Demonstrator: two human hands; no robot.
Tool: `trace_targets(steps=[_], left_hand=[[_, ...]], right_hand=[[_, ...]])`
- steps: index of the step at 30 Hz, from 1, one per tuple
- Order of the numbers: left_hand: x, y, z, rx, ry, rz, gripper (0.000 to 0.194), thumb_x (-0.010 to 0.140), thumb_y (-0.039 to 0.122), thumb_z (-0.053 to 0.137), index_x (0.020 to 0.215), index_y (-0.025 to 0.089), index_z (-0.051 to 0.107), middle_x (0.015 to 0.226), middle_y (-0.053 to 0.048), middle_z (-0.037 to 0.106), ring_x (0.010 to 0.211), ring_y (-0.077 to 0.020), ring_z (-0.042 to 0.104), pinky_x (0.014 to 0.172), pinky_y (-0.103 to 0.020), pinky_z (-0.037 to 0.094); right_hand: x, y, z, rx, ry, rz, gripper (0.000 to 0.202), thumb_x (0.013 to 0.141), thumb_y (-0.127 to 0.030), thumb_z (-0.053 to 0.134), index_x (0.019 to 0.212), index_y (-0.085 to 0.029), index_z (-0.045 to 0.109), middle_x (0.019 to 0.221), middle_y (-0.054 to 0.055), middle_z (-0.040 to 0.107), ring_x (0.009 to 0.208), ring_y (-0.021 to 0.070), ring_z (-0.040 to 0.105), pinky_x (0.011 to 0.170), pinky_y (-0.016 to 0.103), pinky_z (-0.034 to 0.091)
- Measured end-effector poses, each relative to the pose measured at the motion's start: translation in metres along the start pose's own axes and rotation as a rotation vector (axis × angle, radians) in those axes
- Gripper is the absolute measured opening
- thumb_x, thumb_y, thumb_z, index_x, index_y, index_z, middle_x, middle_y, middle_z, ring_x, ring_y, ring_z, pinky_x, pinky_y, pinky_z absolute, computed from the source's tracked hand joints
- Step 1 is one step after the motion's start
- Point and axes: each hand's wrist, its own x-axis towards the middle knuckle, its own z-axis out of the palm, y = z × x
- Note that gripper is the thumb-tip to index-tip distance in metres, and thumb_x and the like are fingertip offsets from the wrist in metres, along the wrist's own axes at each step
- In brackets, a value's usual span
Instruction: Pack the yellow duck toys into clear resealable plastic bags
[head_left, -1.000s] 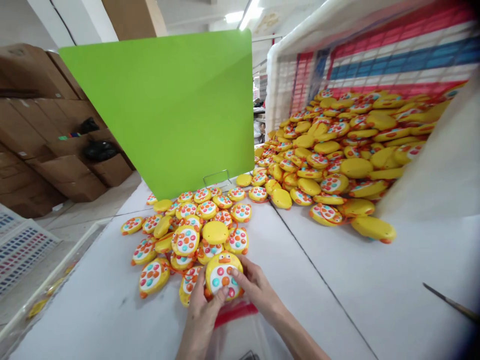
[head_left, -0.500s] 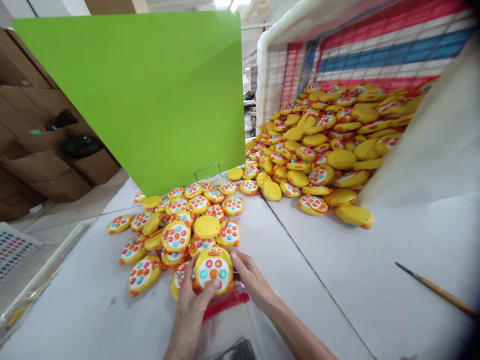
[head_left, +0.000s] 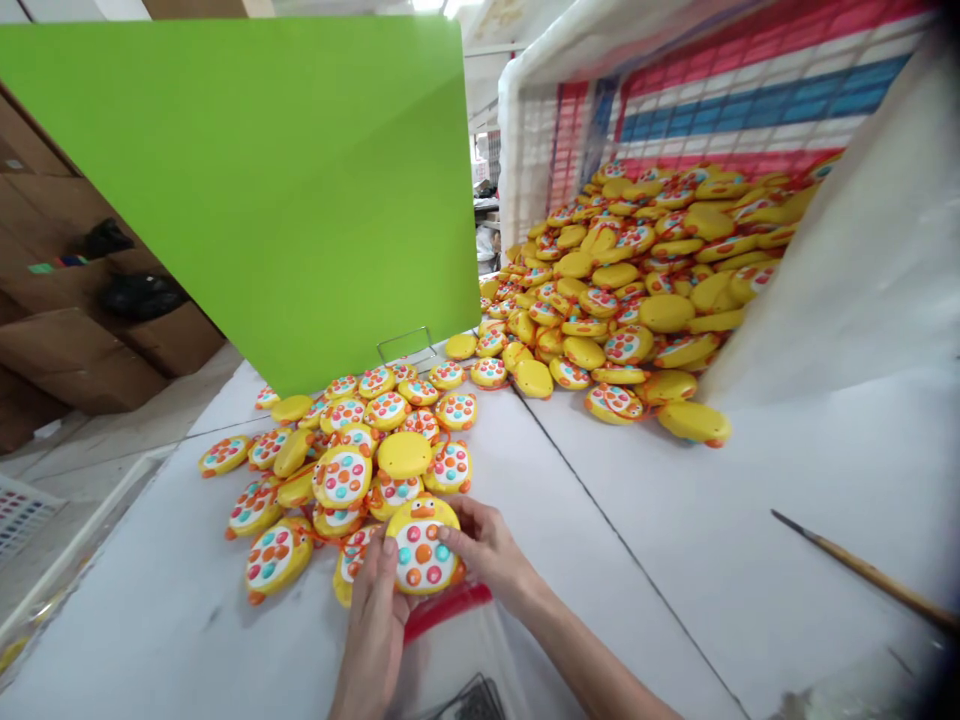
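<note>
A yellow duck toy (head_left: 423, 548), its white belly dotted with coloured round buttons, is held between both hands with its face up. My left hand (head_left: 377, 600) grips its left edge, thumb along the side. On the other side my right hand (head_left: 487, 553) is closed on the right edge, its thumb over the front and the fingers behind. Below the toy lies a clear plastic bag or pouch (head_left: 450, 610) with a red strip. Dark wire pieces (head_left: 474, 700) show near its bottom. A pile of similar duck toys (head_left: 343, 476) lies just beyond my hands.
A large green panel (head_left: 300, 200) stands behind the pile beside a small wire stand (head_left: 406, 345). At right, a tipped white basket (head_left: 517, 150) spills many more duck toys (head_left: 630, 345). A wooden-handled brush (head_left: 862, 567) lies on the table (head_left: 600, 600). Cardboard boxes (head_left: 75, 350) stand at left.
The right thumb has moved from the toy's upper right edge onto its front. The left thumb has shifted from the toy's lower front to its left edge. The view has turned slightly right.
</note>
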Motion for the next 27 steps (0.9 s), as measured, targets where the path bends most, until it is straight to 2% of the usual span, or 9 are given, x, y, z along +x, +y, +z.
trace_targets(steps=[2, 4, 9, 11, 15, 20, 24, 27], left_hand=[[0.001, -0.001, -0.002, 0.02, -0.003, 0.0, 0.048, 0.077, 0.039, 0.065, 0.121, 0.023, 0.053, 0.119, -0.009, 0.063, 0.106, -0.0252, 0.061, 0.086, -0.036, 0.054], [0.002, -0.003, -0.003, 0.054, 0.049, -0.006, 0.05, 0.075, 0.039, 0.067, 0.12, 0.023, 0.053, 0.123, -0.009, 0.061, 0.108, -0.0264, 0.06, 0.085, -0.037, 0.054], [0.0, -0.004, -0.001, 0.346, 0.045, 0.096, 0.066, 0.064, 0.039, 0.075, 0.123, 0.023, 0.052, 0.123, -0.01, 0.06, 0.109, -0.0282, 0.059, 0.089, -0.036, 0.05], [-0.001, -0.003, 0.001, 0.427, 0.055, 0.138, 0.07, 0.061, 0.039, 0.077, 0.124, 0.02, 0.051, 0.116, -0.011, 0.064, 0.106, -0.0287, 0.061, 0.088, -0.037, 0.05], [0.0, -0.001, -0.002, 0.41, 0.033, 0.13, 0.071, 0.065, 0.043, 0.073, 0.127, 0.021, 0.047, 0.116, -0.012, 0.064, 0.104, -0.0278, 0.061, 0.087, -0.036, 0.05], [0.002, 0.002, -0.006, 0.46, 0.018, 0.167, 0.075, 0.061, 0.042, 0.076, 0.127, 0.02, 0.049, 0.118, -0.011, 0.062, 0.112, -0.03, 0.055, 0.091, -0.036, 0.047], [0.002, 0.004, -0.001, 0.425, 0.006, 0.157, 0.073, 0.062, 0.042, 0.075, 0.127, 0.02, 0.048, 0.113, -0.011, 0.065, 0.105, -0.0286, 0.06, 0.088, -0.037, 0.048], [0.001, 0.004, 0.001, 0.402, 0.002, 0.149, 0.074, 0.061, 0.042, 0.076, 0.126, 0.021, 0.049, 0.111, -0.01, 0.065, 0.103, -0.028, 0.061, 0.085, -0.036, 0.049]], right_hand=[[0.0, 0.0, 0.0, 0.021, -0.024, 0.006, 0.045, 0.071, -0.046, 0.071, 0.102, -0.014, 0.063, 0.098, 0.009, 0.07, 0.089, 0.0232, 0.064, 0.079, 0.036, 0.05], [-0.001, -0.001, 0.001, 0.016, -0.049, -0.003, 0.047, 0.073, -0.048, 0.069, 0.105, -0.015, 0.062, 0.101, 0.009, 0.069, 0.091, 0.0233, 0.064, 0.079, 0.035, 0.05], [-0.002, -0.001, 0.002, -0.211, 0.07, -0.054, 0.041, 0.076, -0.045, 0.067, 0.099, -0.012, 0.063, 0.091, 0.009, 0.069, 0.082, 0.0231, 0.063, 0.071, 0.033, 0.05], [-0.002, -0.002, 0.002, -0.218, 0.039, -0.09, 0.041, 0.078, -0.045, 0.064, 0.104, -0.012, 0.062, 0.095, 0.009, 0.068, 0.087, 0.0237, 0.063, 0.075, 0.034, 0.049], [-0.002, -0.007, 0.003, -0.112, -0.073, -0.088, 0.048, 0.075, -0.044, 0.068, 0.112, -0.013, 0.059, 0.102, 0.009, 0.068, 0.092, 0.0241, 0.062, 0.078, 0.033, 0.049], [-0.002, -0.01, 0.002, -0.109, -0.053, -0.095, 0.045, 0.077, -0.041, 0.067, 0.111, -0.013, 0.059, 0.102, 0.01, 0.068, 0.092, 0.0235, 0.063, 0.076, 0.032, 0.05], [-0.001, -0.01, 0.002, 0.031, -0.098, -0.077, 0.045, 0.082, -0.046, 0.06, 0.114, -0.014, 0.058, 0.11, 0.011, 0.065, 0.101, 0.0251, 0.06, 0.087, 0.037, 0.047], [-0.002, -0.011, 0.002, -0.017, -0.075, -0.074, 0.051, 0.077, -0.047, 0.065, 0.116, -0.014, 0.057, 0.109, 0.01, 0.066, 0.1, 0.0259, 0.061, 0.084, 0.036, 0.048]])
